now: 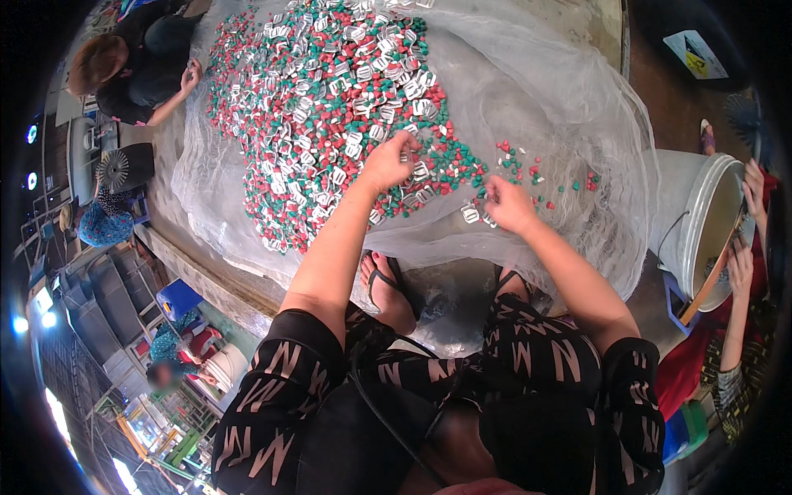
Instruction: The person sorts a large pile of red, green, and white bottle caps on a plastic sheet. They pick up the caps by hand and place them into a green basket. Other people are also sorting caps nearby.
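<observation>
The heap of red and green pieces and white buckles (318, 124) lies on the white netting (569, 107), its long axis running from the far edge toward the near left. The left hand (393, 162), nearer, is at the heap's right flank; the right hand (509, 204) is just beside a loose buckle (470, 214). The hands are apart, fingers bent; whether either pinches anything, I cannot tell. Room opens toward the netting's right edge.

L fingers (407, 142), R fingers (492, 188) nr red/grn pcs (330, 132)
</observation>
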The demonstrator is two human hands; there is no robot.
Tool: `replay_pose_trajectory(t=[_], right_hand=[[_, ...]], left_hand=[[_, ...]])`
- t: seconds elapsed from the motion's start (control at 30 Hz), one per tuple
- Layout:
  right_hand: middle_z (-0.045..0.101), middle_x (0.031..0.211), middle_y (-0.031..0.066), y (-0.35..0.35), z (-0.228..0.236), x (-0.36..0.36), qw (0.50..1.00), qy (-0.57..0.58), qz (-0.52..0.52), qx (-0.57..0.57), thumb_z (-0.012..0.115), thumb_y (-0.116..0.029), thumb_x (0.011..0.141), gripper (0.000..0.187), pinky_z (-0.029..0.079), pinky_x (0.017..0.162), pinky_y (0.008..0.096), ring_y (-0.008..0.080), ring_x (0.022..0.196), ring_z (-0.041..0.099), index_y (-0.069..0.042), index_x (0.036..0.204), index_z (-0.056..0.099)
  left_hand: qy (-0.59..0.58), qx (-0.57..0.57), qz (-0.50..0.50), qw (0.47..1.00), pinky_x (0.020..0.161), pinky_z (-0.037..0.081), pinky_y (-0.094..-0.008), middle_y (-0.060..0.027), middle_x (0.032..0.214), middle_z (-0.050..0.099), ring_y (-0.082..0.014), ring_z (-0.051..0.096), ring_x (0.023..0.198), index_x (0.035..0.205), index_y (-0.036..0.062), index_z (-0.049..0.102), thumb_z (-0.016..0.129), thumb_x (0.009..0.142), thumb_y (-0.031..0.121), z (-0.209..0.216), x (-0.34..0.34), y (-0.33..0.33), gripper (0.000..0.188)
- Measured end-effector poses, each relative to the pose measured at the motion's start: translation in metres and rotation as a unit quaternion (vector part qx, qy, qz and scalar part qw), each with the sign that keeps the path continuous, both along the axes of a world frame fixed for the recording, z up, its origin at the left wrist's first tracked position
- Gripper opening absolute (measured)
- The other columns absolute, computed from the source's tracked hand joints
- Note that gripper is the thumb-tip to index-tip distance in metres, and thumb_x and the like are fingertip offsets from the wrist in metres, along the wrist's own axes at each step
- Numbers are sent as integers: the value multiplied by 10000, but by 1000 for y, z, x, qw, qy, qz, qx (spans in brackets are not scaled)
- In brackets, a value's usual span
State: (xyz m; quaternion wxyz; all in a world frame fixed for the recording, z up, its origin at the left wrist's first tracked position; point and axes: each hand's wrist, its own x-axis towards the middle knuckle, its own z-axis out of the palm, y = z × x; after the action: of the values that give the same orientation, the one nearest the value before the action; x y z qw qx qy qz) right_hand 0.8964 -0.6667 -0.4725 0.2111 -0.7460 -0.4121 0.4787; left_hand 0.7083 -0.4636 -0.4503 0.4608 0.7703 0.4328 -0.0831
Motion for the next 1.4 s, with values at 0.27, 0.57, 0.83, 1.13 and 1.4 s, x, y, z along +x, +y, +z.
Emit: replay_pose_trajectory(t=[0.27, 0.57, 0.83, 1.13, 1.4], right_hand=[[627, 933, 98, -10, -1, -31, 916, -259, 299, 63, 532, -114, 792, 266, 517, 725, 361, 251, 925, 609, -117, 1056, 568], [597, 869, 61, -26, -55, 19, 980, 127, -62, 143, 583, -8, 655, 194, 508, 662, 333, 208, 835, 603, -93, 817, 522], [623, 870, 76, -27, -21, 63, 975, 154, -42, 157, 548, 9, 728, 192, 519, 653, 314, 207, 821, 621, -69, 897, 503], [613, 963, 133, -29, 19, 5, 965, -233, 123, -18, 647, -117, 755, 161, 515, 745, 406, 310, 911, 615, -96, 913, 628], [615, 958, 117, -32, 8, 11, 953, -257, 156, -35, 697, -174, 724, 252, 511, 726, 419, 315, 892, 614, -101, 955, 629]], left_hand=[[-4, 68, -96, 993, 737, 488, -410, -116, 911, 617, -317, 610, 833, 861, 89, 560, 688, 673, 124, -15, -11, -16, 231], [65, 114, -243, 961, 686, 488, -409, -106, 819, 628, -292, 629, 856, 864, 94, 560, 658, 679, 129, 3, -3, -33, 212], [17, -45, -33, 998, 679, 486, -391, -135, 853, 629, -311, 627, 786, 930, 44, 512, 608, 731, 63, -14, -15, -3, 221], [175, -14, 22, 984, 696, 513, -427, -227, 918, 642, -331, 652, 833, 1163, 30, 419, 445, 804, 28, -19, 9, -60, 360], [-13, -14, 76, 997, 562, 507, -348, -126, 794, 665, -197, 643, 568, 983, 103, 641, 570, 816, 89, -14, 21, -9, 183]])
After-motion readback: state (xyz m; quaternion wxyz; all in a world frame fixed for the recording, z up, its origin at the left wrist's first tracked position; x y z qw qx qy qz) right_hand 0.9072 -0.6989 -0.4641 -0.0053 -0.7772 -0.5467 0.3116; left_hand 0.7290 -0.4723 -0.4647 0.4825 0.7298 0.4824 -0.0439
